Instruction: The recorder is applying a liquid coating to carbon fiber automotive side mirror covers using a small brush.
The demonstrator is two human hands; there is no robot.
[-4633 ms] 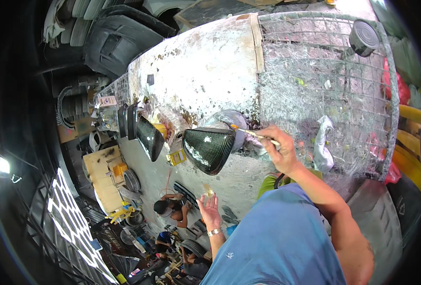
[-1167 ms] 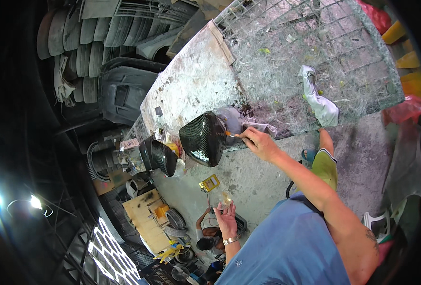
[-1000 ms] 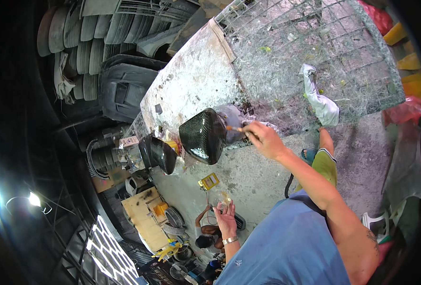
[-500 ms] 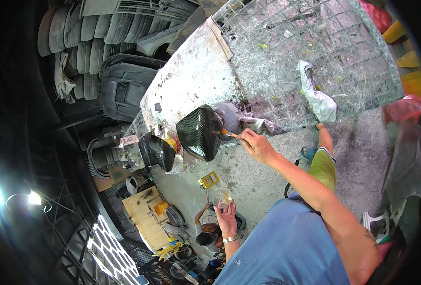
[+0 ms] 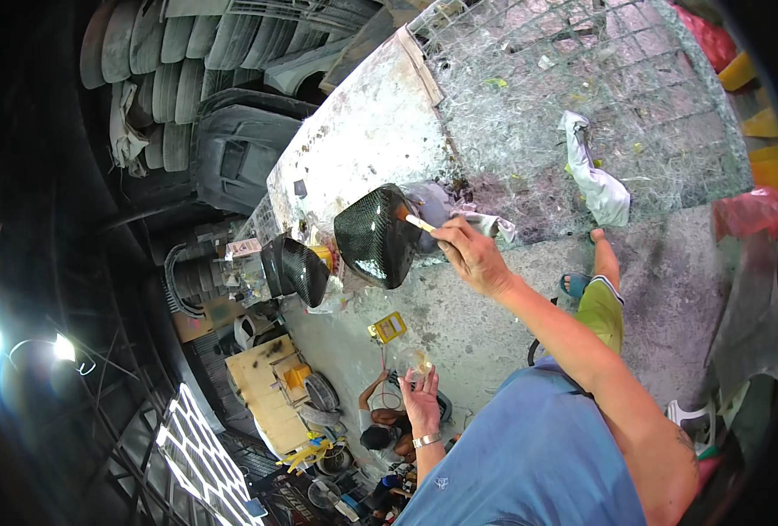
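Note:
My right hand (image 5: 477,261) grips the pale handle of a paintbrush (image 5: 420,223). Its bristles touch the upper right side of a glossy black carbon-fibre weave part (image 5: 370,241), a rounded shell shape at the table's near edge. Lower down, my left hand (image 5: 421,410), with a metal watch on its wrist, holds a small clear cup (image 5: 417,361) with something amber in it. Left of the first shell is a second carbon-weave part (image 5: 303,272). Grey wrapping material (image 5: 428,203) lies behind the brushed part.
The worktable (image 5: 354,123) is strewn with fibre strands, and a white cloth (image 5: 598,180) lies at its right. A yellow tin (image 5: 389,328) stands on the floor. Another person (image 5: 385,430) crouches beyond my left hand. Dark moulded panels (image 5: 235,153) are stacked at the far left.
The brush has moved up and slightly left across the shell, and its handle now tilts more. My left hand keeps the cup in nearly the same place. The whole view has shifted slightly.

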